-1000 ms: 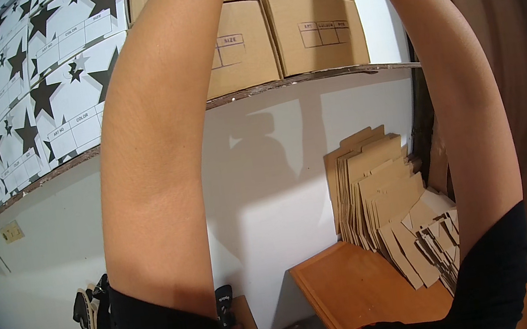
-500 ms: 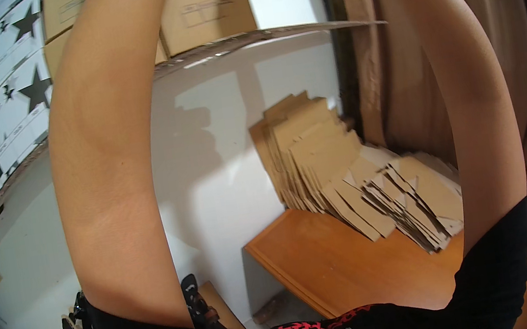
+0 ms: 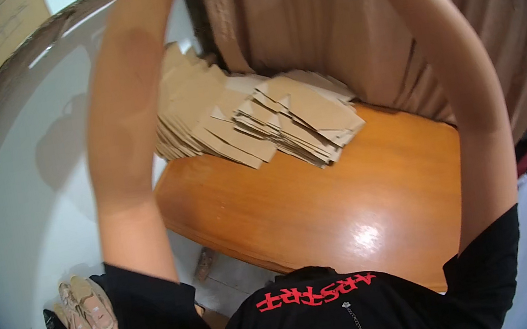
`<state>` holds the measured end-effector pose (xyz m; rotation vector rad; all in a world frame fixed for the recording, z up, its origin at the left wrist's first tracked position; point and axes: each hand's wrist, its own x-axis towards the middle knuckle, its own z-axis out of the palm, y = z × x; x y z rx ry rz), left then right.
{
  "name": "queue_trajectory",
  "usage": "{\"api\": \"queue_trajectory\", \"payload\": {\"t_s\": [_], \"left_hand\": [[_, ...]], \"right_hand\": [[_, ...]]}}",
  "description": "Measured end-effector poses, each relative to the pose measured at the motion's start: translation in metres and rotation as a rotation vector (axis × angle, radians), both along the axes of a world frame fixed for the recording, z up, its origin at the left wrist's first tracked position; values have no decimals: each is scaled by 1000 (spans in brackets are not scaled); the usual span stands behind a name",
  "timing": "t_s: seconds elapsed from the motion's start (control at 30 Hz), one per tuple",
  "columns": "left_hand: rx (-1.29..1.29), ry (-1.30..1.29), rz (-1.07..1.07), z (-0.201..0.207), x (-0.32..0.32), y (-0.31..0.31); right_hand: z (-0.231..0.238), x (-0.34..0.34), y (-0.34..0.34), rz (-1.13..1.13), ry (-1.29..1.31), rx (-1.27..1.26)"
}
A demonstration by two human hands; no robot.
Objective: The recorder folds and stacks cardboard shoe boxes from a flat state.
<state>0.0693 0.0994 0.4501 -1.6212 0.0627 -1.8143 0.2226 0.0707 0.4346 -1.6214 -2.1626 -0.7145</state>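
Observation:
Both my arms reach up past the top edge, so neither hand shows, nor anything they may hold. My left forearm (image 3: 123,117) crosses in front of the left end of a pile of flat brown cardboard pieces (image 3: 199,99). On the right, my right forearm (image 3: 457,47) rises in front of a brown curtain (image 3: 316,13). The cardboard lies fanned out at the far side of an orange-brown wooden table (image 3: 297,207). Its right part is a looser stack of folded pieces (image 3: 309,106) with white edges.
Several shoes (image 3: 88,313) sit at the lower left beside the white wall (image 3: 20,221). A shelf edge (image 3: 23,61) bends across the upper left, with cardboard boxes (image 3: 12,32) on it. The curtain hangs behind the table.
The view has swung to the right. Cardboard pile and table now appear further left, with more tabletop showing, and the star-patterned boxes are out of sight. Both arms remain raised.

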Motion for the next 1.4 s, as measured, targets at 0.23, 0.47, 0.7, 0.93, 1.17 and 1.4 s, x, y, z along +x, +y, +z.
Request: {"api": "queue_trajectory", "payload": {"t_s": [0.23, 0.47, 0.7, 0.93, 1.17, 1.4], "left_hand": [[-598, 401, -109, -243, 99, 17], [-1629, 769, -557, -481, 136, 103], [-2341, 550, -690, -571, 183, 92], [-2386, 376, -705, -582, 208, 99], [-2431, 333, -766, -585, 209, 100], [-2496, 118, -959, -573, 200, 97]], "right_hand": [[-195, 101, -36, -92, 47, -538], [-329, 124, -50, -149, 299, -798], [-455, 151, -11, -268, 566, -669], [-532, 145, 23, -516, 438, -431], [-550, 150, 34, -502, 52, -257], [-531, 138, 25, -279, 4, 33]]}}
